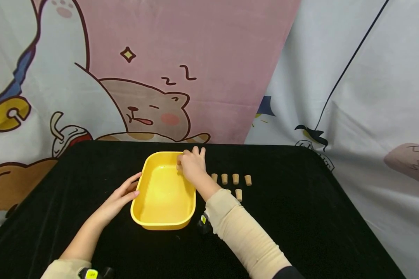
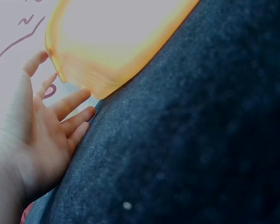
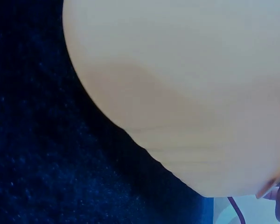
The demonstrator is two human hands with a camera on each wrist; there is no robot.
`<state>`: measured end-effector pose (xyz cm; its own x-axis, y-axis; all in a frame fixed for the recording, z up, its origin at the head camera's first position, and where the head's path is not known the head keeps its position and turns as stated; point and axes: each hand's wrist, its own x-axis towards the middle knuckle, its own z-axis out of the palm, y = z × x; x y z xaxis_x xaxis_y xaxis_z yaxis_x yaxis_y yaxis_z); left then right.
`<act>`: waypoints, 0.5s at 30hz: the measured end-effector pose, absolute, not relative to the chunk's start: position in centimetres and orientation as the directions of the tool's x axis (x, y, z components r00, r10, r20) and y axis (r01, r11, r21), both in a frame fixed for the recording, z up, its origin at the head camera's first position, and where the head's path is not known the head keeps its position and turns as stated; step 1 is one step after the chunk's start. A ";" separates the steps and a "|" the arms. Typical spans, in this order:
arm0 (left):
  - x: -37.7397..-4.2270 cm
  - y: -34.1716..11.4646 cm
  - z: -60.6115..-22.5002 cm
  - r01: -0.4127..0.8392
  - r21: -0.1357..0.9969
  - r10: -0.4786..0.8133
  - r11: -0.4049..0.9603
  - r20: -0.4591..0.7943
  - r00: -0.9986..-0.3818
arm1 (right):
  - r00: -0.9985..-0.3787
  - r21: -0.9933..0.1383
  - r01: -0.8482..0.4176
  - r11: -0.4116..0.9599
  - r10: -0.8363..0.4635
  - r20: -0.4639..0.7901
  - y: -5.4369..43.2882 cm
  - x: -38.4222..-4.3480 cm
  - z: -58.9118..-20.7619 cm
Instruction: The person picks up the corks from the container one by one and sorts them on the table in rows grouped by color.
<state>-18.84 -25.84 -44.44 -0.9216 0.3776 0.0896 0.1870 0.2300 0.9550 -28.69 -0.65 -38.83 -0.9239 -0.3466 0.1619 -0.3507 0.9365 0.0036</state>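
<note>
A yellow plastic tray [image 1: 164, 224] sits on the black cloth, its inner floor bare where it shows. My left hand [image 1: 120, 195] rests against the tray's left side, thumb at the rim and fingers spread; the left wrist view shows the same hand [image 2: 49, 126] by the tray wall [image 2: 100, 77]. Over the tray's far right corner, my right hand [image 1: 193, 164] pinches a small tan cork [image 1: 179, 167], mostly hidden by the fingers. Several tapered corks [image 1: 235, 178] stand right of the tray, some partly behind my right forearm. The sleeve [image 3: 177, 93] fills most of the right wrist view.
Black cloth [image 1: 300, 217] covers the table, which ends at a far edge just beyond the tray. Behind it hangs a printed curtain [image 1: 223, 58] with cartoon animals. A dark wrist device [image 1: 204, 223] sits near the tray's right side.
</note>
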 end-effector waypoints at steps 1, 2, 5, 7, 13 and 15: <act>-18.9 -25.8 -44.4 0.186 0.956 0.377 0.229 0.089 -0.922 | -0.920 -0.001 -0.356 0.934 -0.351 0.174 -0.6 -28.6 -38.8; -18.9 -25.8 -44.4 0.185 0.956 0.377 0.228 0.088 -0.922 | -0.916 -0.008 -0.363 0.932 -0.355 0.188 -0.5 -28.6 -38.7; -18.9 -25.8 -44.4 0.184 0.956 0.376 0.229 0.087 -0.922 | -0.900 -0.029 -0.388 0.921 -0.371 0.229 -0.2 -28.4 -38.6; -18.9 -25.8 -44.4 0.186 0.956 0.376 0.226 0.091 -0.922 | -0.885 -0.032 -0.407 0.913 -0.386 0.260 0.0 -28.3 -38.4; -18.8 -25.8 -44.4 0.195 0.953 0.376 0.231 0.098 -0.921 | -0.846 -0.031 -0.451 0.892 -0.417 0.332 0.9 -27.7 -37.8; -18.8 -25.8 -44.4 0.199 0.952 0.378 0.231 0.100 -0.920 | -0.840 -0.046 -0.460 0.887 -0.418 0.347 1.2 -27.5 -37.6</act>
<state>-18.84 -25.83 -44.44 -0.9204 0.3778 0.1004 0.1988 0.2313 0.9523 -27.50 1.19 -37.57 -0.8396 -0.4177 0.3474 -0.4602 0.8866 -0.0462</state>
